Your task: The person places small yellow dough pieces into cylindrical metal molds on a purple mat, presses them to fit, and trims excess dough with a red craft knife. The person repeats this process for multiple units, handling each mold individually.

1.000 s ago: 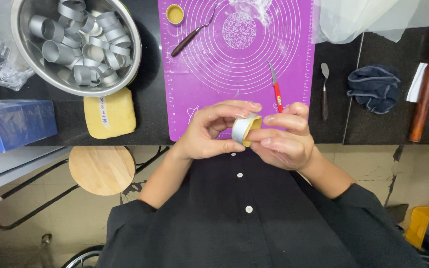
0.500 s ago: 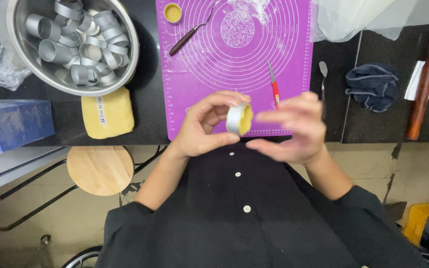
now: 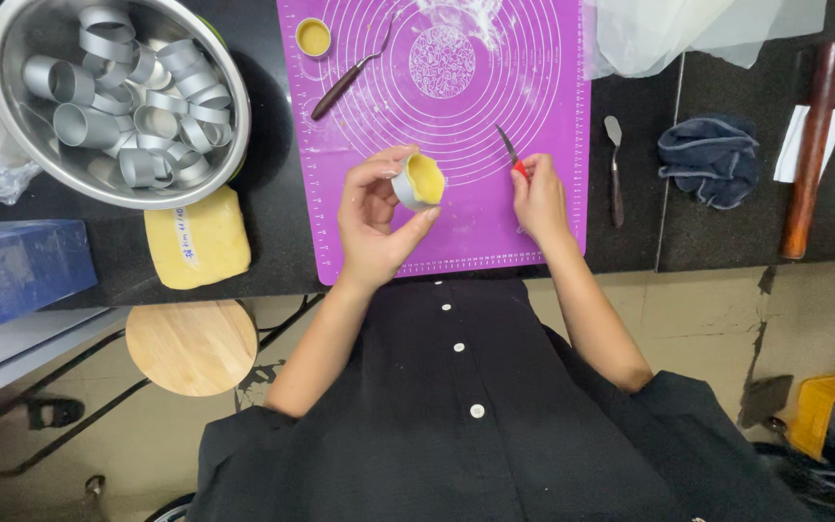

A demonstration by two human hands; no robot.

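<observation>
The little metal ring (image 3: 417, 181) with yellow dough pressed inside it sits near the middle of the frame, held up above the purple mat (image 3: 553, 116). The left hand (image 3: 379, 217) holds it, with the thumb and fingers curled around the rim, and the open side is tipped so the dough shows.

The right hand (image 3: 538, 198) is just to the right of it, lying on the mat. Its fingers are closed around a small knife with a red handle (image 3: 511, 155). The blade pokes up and to the left. It is hard to see how tight the grip is, because the hand hides most of the handle.

This looks like the step where the dough in the ring gets tidied up. The next move would likely need the blade brought over to the ring's edge, slowly, while the left hand keeps the ring steady.

In the upper left of the frame is a big steel bowl (image 3: 12, 135) full of empty rings. Below it lies a yellow block of dough (image 3: 210, 242). Near the top of the mat is another filled ring (image 3: 313, 38).
</observation>
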